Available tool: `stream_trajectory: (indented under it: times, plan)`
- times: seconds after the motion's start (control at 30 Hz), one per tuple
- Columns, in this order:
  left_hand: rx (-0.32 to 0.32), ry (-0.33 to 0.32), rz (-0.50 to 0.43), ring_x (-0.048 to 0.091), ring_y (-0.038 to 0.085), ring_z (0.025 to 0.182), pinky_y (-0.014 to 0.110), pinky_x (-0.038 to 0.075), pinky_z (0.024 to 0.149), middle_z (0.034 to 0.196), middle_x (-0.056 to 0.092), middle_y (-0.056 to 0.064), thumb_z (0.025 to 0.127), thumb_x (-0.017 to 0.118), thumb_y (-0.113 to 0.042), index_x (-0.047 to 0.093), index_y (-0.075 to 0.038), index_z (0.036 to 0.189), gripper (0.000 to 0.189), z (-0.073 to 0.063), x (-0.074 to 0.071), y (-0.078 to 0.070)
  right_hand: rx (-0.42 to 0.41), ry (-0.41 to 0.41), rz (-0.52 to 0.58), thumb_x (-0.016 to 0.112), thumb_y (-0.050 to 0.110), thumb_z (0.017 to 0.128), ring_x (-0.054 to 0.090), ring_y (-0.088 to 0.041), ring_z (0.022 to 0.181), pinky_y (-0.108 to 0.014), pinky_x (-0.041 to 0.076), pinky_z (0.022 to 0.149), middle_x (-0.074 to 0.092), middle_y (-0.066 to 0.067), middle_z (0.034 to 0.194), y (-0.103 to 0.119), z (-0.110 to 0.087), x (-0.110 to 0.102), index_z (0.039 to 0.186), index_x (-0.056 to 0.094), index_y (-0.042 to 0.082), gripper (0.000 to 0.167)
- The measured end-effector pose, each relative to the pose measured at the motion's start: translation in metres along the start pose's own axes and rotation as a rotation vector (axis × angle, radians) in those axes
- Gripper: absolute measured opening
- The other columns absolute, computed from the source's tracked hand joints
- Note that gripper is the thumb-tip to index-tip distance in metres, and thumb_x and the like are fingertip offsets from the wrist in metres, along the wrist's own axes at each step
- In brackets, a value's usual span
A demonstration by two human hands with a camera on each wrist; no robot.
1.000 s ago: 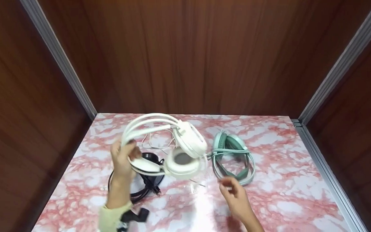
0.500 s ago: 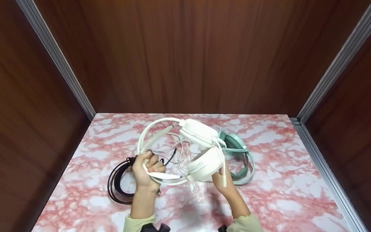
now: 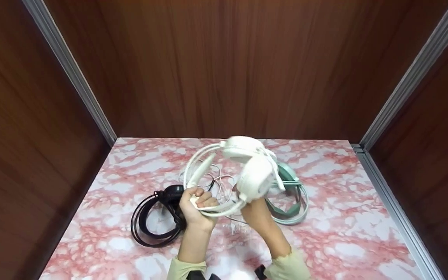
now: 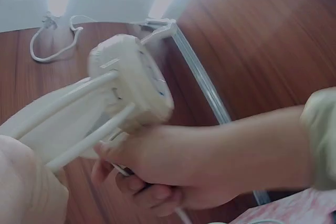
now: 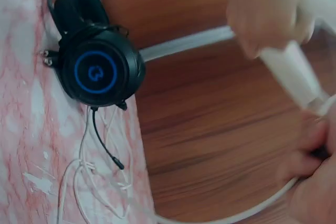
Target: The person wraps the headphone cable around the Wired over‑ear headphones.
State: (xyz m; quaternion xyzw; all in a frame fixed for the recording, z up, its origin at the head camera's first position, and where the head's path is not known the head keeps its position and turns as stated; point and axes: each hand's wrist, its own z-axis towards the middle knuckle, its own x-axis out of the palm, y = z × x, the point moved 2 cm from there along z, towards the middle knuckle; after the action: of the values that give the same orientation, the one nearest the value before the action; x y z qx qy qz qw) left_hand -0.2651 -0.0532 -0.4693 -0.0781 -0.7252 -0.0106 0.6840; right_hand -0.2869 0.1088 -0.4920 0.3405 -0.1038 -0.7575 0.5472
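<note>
A white over-ear headset point(image 3: 256, 177) is held up over the table, its ear cups pointing right and a short microphone boom point(image 3: 278, 173) hanging from one cup. My left hand point(image 3: 200, 208) grips its headband, fingers wrapped round the band. Just under the lower ear cup, my right hand point(image 3: 258, 216) has its fingers curled round the headset's white cable point(image 5: 231, 219), as the left wrist view shows. From there the cable runs down to a loosely tied bundle point(image 5: 86, 169) on the table. In the head view the ear cup partly covers the right fingers.
A black headset point(image 3: 173, 190) with coiled cable lies left of my hands; its ear cup carries a blue ring. To the right is a green headset point(image 3: 292, 212), partly hidden. Wooden panels point(image 3: 224, 70) enclose the pink-and-white marbled table point(image 3: 344, 249).
The white headset has moved right and turned, held by my left hand. My right hand has come in from the right, beneath the ear cup, and taken hold of the cable.
</note>
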Motion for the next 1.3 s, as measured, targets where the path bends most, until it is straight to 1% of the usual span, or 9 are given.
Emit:
stream_trajectory:
  times: [0.2,0.37,0.6,0.8,0.9,1.03,1.17,1.27,1.3]
  plan:
    - [0.29,-0.134,-0.027,0.027,0.002,0.035,0.018,0.028,0.033,0.047,0.029,-0.008,0.094,0.034,-0.015,0.034,-0.016,0.064,0.031,0.008,-0.008,-0.018,0.072,0.246,-0.101,0.06,0.005,0.095,0.025,0.002,0.049,-0.018,0.025,0.044,0.029,0.015,0.059,0.035,0.002,-0.014,0.073,0.049,0.016,0.027]
    - [0.593,-0.159,0.079,0.026,0.003,0.038,0.018,0.028,0.033,0.049,0.028,-0.007,0.095,0.04,-0.007,0.036,-0.015,0.069,0.027,0.01,-0.012,-0.031,0.108,0.401,0.133,0.054,0.012,0.1,0.026,0.001,0.047,-0.018,0.025,0.043,0.031,0.013,0.057,0.047,-0.002,-0.025,0.073,0.048,0.016,0.028]
    - [1.057,-0.277,0.4,0.034,0.007,0.038,0.021,0.032,0.033,0.054,0.037,-0.002,0.087,0.052,0.008,0.044,-0.004,0.076,0.019,0.009,-0.023,-0.045,0.125,0.43,0.334,0.056,0.003,0.097,0.032,0.001,0.051,-0.019,0.028,0.043,0.039,0.004,0.059,0.055,-0.008,-0.045,0.084,0.061,0.012,0.017]
    - [1.36,-0.448,0.89,0.046,0.011,0.051,0.023,0.041,0.049,0.062,0.052,0.0,0.073,0.057,0.013,0.054,0.008,0.08,0.009,0.013,-0.028,-0.061,0.047,0.406,0.394,0.056,-0.016,0.088,0.041,-0.003,0.055,-0.021,0.038,0.044,0.053,-0.004,0.066,0.051,0.0,-0.086,0.088,0.064,0.003,0.02]
    - [1.451,-0.457,0.999,0.044,0.012,0.059,0.025,0.039,0.057,0.067,0.053,-0.002,0.067,0.056,0.015,0.053,0.011,0.081,0.015,0.012,-0.021,-0.069,-0.003,0.358,0.437,0.056,-0.022,0.084,0.047,-0.008,0.055,-0.023,0.043,0.045,0.06,-0.006,0.072,0.048,0.009,-0.11,0.093,0.067,0.0,0.026]
    - [1.53,-0.463,1.02,0.041,0.011,0.059,0.024,0.035,0.057,0.067,0.05,-0.004,0.064,0.054,0.015,0.05,0.009,0.077,0.015,0.001,-0.006,-0.077,-0.054,0.367,0.437,0.056,-0.026,0.079,0.048,-0.01,0.051,-0.02,0.041,0.042,0.064,-0.008,0.075,0.043,0.015,-0.141,0.101,0.069,-0.002,0.035]
    - [1.562,-0.419,1.04,0.041,0.011,0.062,0.024,0.036,0.059,0.069,0.049,-0.004,0.065,0.052,0.017,0.048,0.013,0.08,0.015,-0.003,0.002,-0.08,-0.166,0.347,0.179,0.065,-0.021,0.078,0.045,-0.005,0.049,-0.014,0.038,0.042,0.066,-0.003,0.075,0.048,0.026,-0.162,0.098,0.072,-0.001,0.029]
    - [1.547,-0.345,1.085,0.041,0.01,0.06,0.023,0.036,0.056,0.067,0.048,-0.005,0.063,0.051,0.019,0.046,0.015,0.079,0.017,-0.001,0.006,-0.076,-0.318,0.218,-0.145,0.07,0.003,0.088,0.046,-0.002,0.049,-0.014,0.037,0.043,0.067,0.0,0.073,0.065,0.037,-0.172,0.089,0.074,0.004,0.005]
    - [1.534,-0.316,1.111,0.041,0.01,0.059,0.023,0.036,0.054,0.066,0.048,-0.005,0.063,0.052,0.02,0.046,0.015,0.079,0.017,-0.001,0.008,-0.074,-0.378,0.143,-0.23,0.071,0.013,0.09,0.046,-0.003,0.048,-0.014,0.036,0.043,0.066,0.002,0.07,0.072,0.041,-0.173,0.084,0.075,0.006,0.01]
